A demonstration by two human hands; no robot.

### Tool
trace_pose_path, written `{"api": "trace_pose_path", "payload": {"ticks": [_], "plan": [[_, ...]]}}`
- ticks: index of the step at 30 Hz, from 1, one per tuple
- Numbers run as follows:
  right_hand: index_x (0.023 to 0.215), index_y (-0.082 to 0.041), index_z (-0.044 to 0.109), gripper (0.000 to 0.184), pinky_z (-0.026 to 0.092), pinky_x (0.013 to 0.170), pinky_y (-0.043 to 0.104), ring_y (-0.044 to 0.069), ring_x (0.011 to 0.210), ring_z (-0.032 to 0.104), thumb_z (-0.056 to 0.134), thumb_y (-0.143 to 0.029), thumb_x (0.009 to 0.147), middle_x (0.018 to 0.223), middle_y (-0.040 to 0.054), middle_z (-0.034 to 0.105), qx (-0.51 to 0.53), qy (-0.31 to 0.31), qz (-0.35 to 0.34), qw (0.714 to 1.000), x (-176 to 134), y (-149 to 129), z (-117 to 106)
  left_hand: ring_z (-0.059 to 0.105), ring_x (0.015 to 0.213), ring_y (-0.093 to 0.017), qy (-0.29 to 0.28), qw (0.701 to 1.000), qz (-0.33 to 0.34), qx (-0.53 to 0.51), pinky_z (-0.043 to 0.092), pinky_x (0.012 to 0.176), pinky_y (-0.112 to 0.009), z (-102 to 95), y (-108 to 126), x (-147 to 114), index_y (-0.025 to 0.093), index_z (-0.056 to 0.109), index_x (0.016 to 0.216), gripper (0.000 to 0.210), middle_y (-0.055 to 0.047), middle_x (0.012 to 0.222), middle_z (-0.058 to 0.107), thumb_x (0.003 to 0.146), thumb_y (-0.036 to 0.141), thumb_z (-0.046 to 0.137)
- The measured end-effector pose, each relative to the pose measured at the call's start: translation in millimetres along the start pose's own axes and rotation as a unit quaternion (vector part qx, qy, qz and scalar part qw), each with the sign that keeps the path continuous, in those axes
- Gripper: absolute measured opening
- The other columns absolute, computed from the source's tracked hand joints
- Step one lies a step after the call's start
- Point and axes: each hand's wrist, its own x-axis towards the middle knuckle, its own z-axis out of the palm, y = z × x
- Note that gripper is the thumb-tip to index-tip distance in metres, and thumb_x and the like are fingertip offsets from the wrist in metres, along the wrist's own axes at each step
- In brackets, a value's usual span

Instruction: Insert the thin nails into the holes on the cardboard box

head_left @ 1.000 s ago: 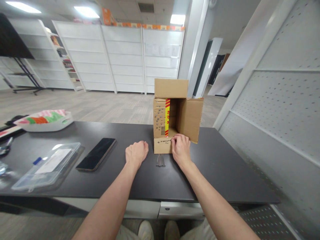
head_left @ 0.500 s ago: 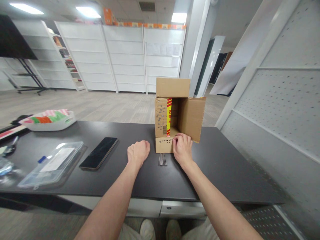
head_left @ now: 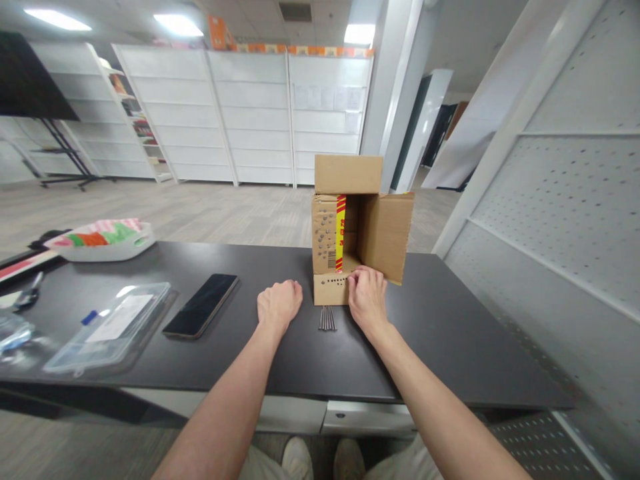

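A cardboard box [head_left: 384, 237] stands on the dark table, its opening facing me and its flaps spread. Its left flap [head_left: 324, 230] carries several round metal heads and a strip of yellow and red tape [head_left: 341, 233]. Small holes run across the lower flap [head_left: 327, 293]. My right hand [head_left: 369, 293] is closed at the right part of this lower flap, fingertips bent against it; whatever they pinch is hidden. My left hand [head_left: 280, 303] rests on the table as a loose fist, left of the box and apart from it. Several nails or screws [head_left: 327, 319] lie side by side before the box.
Left of my left hand lies a black phone [head_left: 201, 305], then a clear plastic case [head_left: 110, 327] with a paper label. A white basket [head_left: 100, 252] with colourful contents sits at the back left. A perforated panel [head_left: 565, 220] rises on the right.
The whole view has shifted slightly. Both hands, the box and the row of nails or screws keep their places.
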Motion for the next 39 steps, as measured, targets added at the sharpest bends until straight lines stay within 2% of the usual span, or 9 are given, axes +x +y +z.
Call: {"api": "trace_pose_path", "payload": {"ticks": [7,13,17,22,33,39], "plan": [[0.09,-0.017,0.053,0.018,0.031,0.073,0.035,0.024,0.085,0.046,0.037,-0.024,0.093,0.091,0.0099,0.06,0.0,-0.016,-0.016,1.0,-3,0,0,0.067,0.085,-0.03,-0.008,1.0,-0.005,0.0,0.048,0.074,-0.038,-0.7,0,0,0.017,0.072,0.091,0.053,-0.017,0.088,0.07,0.09,0.04,0.025],[0.093,-0.018,0.052,0.012,0.032,0.075,0.035,0.024,0.089,0.049,0.042,-0.022,0.089,0.092,0.0084,0.06,0.029,-0.027,-0.022,0.999,-3,-2,-5,0.067,0.086,-0.029,-0.005,1.0,-0.006,-0.005,0.048,0.075,-0.039,1.8,0,1,0.017,0.072,0.093,0.053,-0.017,0.088,0.07,0.09,0.041,0.025],[0.096,-0.017,0.053,0.016,0.033,0.076,0.035,0.024,0.091,0.05,0.042,-0.014,0.084,0.096,0.0089,0.061,0.038,-0.032,-0.024,0.998,-4,-2,-6,0.067,0.086,-0.029,-0.004,1.0,-0.004,-0.005,0.048,0.076,-0.038,0.2,1,-1,0.017,0.072,0.093,0.053,-0.018,0.089,0.07,0.09,0.041,0.025],[0.093,-0.018,0.054,0.016,0.033,0.077,0.035,0.023,0.091,0.05,0.04,-0.015,0.087,0.095,0.0082,0.061,0.048,-0.03,-0.012,0.998,-4,-1,-5,0.067,0.085,-0.03,-0.004,1.0,0.003,-0.002,0.048,0.074,-0.039,-1.5,1,-2,0.016,0.072,0.093,0.054,-0.017,0.087,0.07,0.09,0.04,0.024],[0.094,-0.018,0.051,0.012,0.033,0.077,0.035,0.023,0.089,0.051,0.041,-0.022,0.09,0.093,0.0083,0.061,0.064,-0.013,-0.007,0.998,-4,-1,-5,0.068,0.082,-0.03,0.009,1.0,0.006,-0.002,0.049,0.072,-0.039,0.8,0,0,0.017,0.072,0.09,0.052,-0.017,0.086,0.07,0.09,0.04,0.024],[0.093,-0.018,0.05,0.01,0.036,0.079,0.035,0.022,0.086,0.053,0.042,-0.024,0.089,0.089,0.0077,0.06,0.122,0.025,-0.015,0.992,-3,-3,-11,0.067,0.084,-0.029,0.004,1.0,0.0,-0.004,0.048,0.074,-0.039,0.9,0,0,0.016,0.071,0.091,0.053,-0.017,0.087,0.07,0.09,0.04,0.025]]}}
